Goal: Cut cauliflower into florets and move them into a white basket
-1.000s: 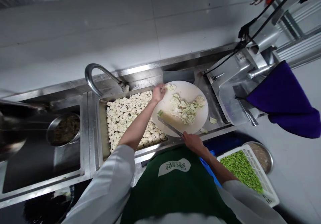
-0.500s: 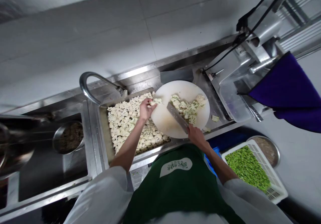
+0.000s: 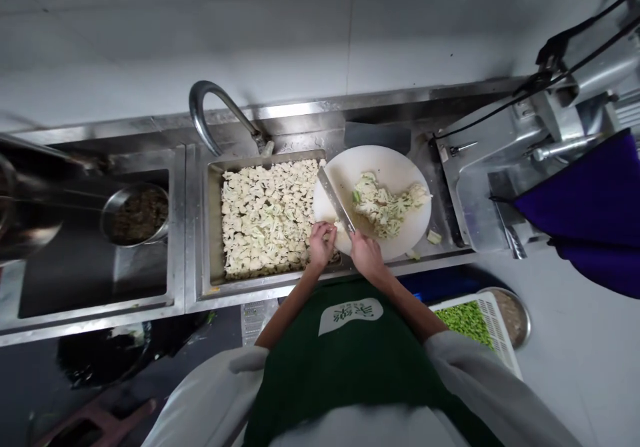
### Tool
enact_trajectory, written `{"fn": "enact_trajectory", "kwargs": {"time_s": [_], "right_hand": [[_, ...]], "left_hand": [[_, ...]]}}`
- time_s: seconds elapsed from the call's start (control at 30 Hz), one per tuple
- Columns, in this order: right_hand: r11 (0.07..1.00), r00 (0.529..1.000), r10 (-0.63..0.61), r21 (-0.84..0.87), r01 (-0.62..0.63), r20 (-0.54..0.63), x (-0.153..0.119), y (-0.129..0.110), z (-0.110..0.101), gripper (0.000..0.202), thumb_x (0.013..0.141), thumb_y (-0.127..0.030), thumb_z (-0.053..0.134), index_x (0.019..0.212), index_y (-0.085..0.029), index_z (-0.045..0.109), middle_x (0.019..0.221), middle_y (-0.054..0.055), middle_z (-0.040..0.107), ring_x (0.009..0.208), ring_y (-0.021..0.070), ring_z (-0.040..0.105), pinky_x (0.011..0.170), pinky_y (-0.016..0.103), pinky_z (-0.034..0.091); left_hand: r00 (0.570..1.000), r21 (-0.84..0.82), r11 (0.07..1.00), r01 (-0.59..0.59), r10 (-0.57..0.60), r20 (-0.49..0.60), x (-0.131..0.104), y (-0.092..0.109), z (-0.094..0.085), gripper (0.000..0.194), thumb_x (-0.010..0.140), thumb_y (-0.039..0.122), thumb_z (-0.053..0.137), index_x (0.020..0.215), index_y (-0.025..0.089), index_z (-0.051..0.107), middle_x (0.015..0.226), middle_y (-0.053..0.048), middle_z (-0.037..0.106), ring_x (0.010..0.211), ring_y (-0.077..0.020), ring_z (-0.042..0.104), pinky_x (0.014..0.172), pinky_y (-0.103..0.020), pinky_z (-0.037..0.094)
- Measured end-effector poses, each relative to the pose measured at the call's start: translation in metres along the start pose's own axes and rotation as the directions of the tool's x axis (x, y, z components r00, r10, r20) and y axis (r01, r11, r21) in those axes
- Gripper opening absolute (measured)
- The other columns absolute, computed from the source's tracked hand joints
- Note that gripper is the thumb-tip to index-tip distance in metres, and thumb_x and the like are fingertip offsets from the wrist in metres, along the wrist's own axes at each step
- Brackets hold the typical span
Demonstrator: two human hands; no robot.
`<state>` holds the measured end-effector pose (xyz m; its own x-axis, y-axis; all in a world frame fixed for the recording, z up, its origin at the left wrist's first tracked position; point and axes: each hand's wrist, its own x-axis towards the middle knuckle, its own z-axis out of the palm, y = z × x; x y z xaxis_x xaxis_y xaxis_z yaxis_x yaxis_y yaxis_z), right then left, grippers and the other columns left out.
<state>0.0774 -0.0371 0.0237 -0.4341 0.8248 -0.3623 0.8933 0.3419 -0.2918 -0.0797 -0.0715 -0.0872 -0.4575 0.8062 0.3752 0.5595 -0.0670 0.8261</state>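
My right hand (image 3: 367, 253) is closed round the handle of a cleaver (image 3: 334, 197), its blade slanting over the left part of a round white cutting board (image 3: 330, 167). Fingers pinched, my left hand (image 3: 323, 242) holds a small pale cauliflower piece (image 3: 341, 228) at the board's lower left edge, beside the blade. Cut cauliflower (image 3: 385, 203) is heaped on the right half of the board. On the left, a metal tray (image 3: 215, 233) holds many small florets (image 3: 270, 213), and the board overlaps its right side.
A curved faucet (image 3: 199, 110) stands behind the tray. Far left, a metal bowl (image 3: 106, 223) sits in a sink (image 3: 75, 287). To the right are a clear plastic container (image 3: 475, 213), a purple cloth (image 3: 580, 193) and, lower down, a white basket (image 3: 503, 330) of chopped greens.
My left hand has come from above the tray down to the board's lower left edge. The cleaver has shifted left on the board, closer to my left hand. The view has turned.
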Motion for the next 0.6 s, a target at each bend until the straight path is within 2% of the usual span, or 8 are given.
{"fn": "enact_trajectory", "kwargs": {"time_s": [0.1, 0.27, 0.37, 0.43, 0.5, 0.57, 0.6], "right_hand": [[1.0, 1.0, 0.01, -0.002, -0.01, 0.02, 0.004, -0.008, 0.002, 0.04, 0.11, -0.019, 0.035, 0.139, -0.014, 0.061, 0.118, 0.018, 0.077, 0.105, 0.0244, 0.076, 0.092, 0.031, 0.054], [0.999, 0.996, 0.038, 0.036, -0.041, 0.083, 0.02, -0.023, -0.001, 0.047, 0.109, -0.016, 0.032, 0.15, -0.003, 0.049, 0.12, 0.024, 0.076, 0.112, 0.0261, 0.075, 0.093, 0.032, 0.054], [0.999, 0.997, 0.005, 0.052, -0.009, 0.078, 0.033, -0.024, -0.007, 0.044, 0.108, -0.018, 0.031, 0.143, -0.005, 0.056, 0.123, 0.025, 0.075, 0.114, 0.0277, 0.074, 0.094, 0.033, 0.054], [0.998, 0.998, -0.009, 0.055, 0.005, 0.066, 0.037, -0.015, -0.012, 0.042, 0.109, -0.021, 0.032, 0.136, -0.011, 0.062, 0.123, 0.022, 0.075, 0.115, 0.028, 0.073, 0.093, 0.033, 0.053], [0.997, 0.999, 0.015, 0.073, -0.017, 0.034, 0.034, 0.001, -0.018, 0.042, 0.11, -0.025, 0.03, 0.133, -0.013, 0.063, 0.121, 0.019, 0.076, 0.113, 0.0276, 0.073, 0.092, 0.032, 0.052], [0.991, 0.997, 0.076, 0.11, -0.072, -0.031, 0.024, 0.023, -0.024, 0.045, 0.112, -0.029, 0.028, 0.137, -0.012, 0.061, 0.117, 0.019, 0.076, 0.109, 0.0278, 0.073, 0.09, 0.032, 0.051], [0.985, 0.99, 0.121, 0.131, -0.111, -0.067, 0.017, 0.035, -0.027, 0.046, 0.112, -0.03, 0.028, 0.138, -0.011, 0.059, 0.115, 0.019, 0.077, 0.107, 0.0285, 0.073, 0.089, 0.032, 0.051]], "left_hand": [[1.0, 0.014, 1.0, -0.006, 0.006, 0.003, 0.0, 0.002, 0.002, 0.018, 0.1, 0.033, 0.063, 0.092, 0.021, 0.072, 0.103, -0.009, 0.069, 0.095, -0.0203, 0.069, 0.083, -0.033, 0.061], [0.998, 0.012, 1.0, -0.012, 0.011, 0.069, 0.001, 0.003, 0.001, 0.017, 0.1, 0.031, 0.06, 0.092, 0.021, 0.072, 0.103, -0.009, 0.072, 0.099, -0.0224, 0.07, 0.093, -0.038, 0.059], [0.995, 0.006, 1.0, 0.001, -0.002, 0.105, 0.003, 0.002, -0.004, 0.017, 0.1, 0.032, 0.058, 0.092, 0.022, 0.07, 0.102, -0.009, 0.071, 0.098, -0.0234, 0.07, 0.091, -0.039, 0.058], [0.997, 0.019, 1.0, -0.01, 0.009, 0.079, 0.006, 0.002, -0.004, 0.015, 0.101, 0.032, 0.058, 0.099, 0.023, 0.07, 0.107, -0.01, 0.071, 0.104, -0.0253, 0.069, 0.095, -0.042, 0.057], [0.996, 0.054, 0.997, -0.058, 0.055, 0.068, 0.011, 0.002, 0.004, 0.021, 0.099, 0.034, 0.063, 0.115, 0.022, 0.069, 0.123, -0.014, 0.069, 0.121, -0.0292, 0.064, 0.105, -0.047, 0.053], [0.983, 0.102, 0.986, -0.133, 0.118, 0.143, 0.02, 0.003, 0.019, 0.036, 0.095, 0.036, 0.07, 0.128, 0.023, 0.067, 0.138, -0.016, 0.064, 0.133, -0.0335, 0.057, 0.113, -0.052, 0.047], [0.967, 0.117, 0.978, -0.173, 0.146, 0.208, 0.025, 0.003, 0.027, 0.039, 0.094, 0.036, 0.072, 0.13, 0.023, 0.068, 0.139, -0.016, 0.063, 0.134, -0.0347, 0.056, 0.113, -0.054, 0.047]]}}
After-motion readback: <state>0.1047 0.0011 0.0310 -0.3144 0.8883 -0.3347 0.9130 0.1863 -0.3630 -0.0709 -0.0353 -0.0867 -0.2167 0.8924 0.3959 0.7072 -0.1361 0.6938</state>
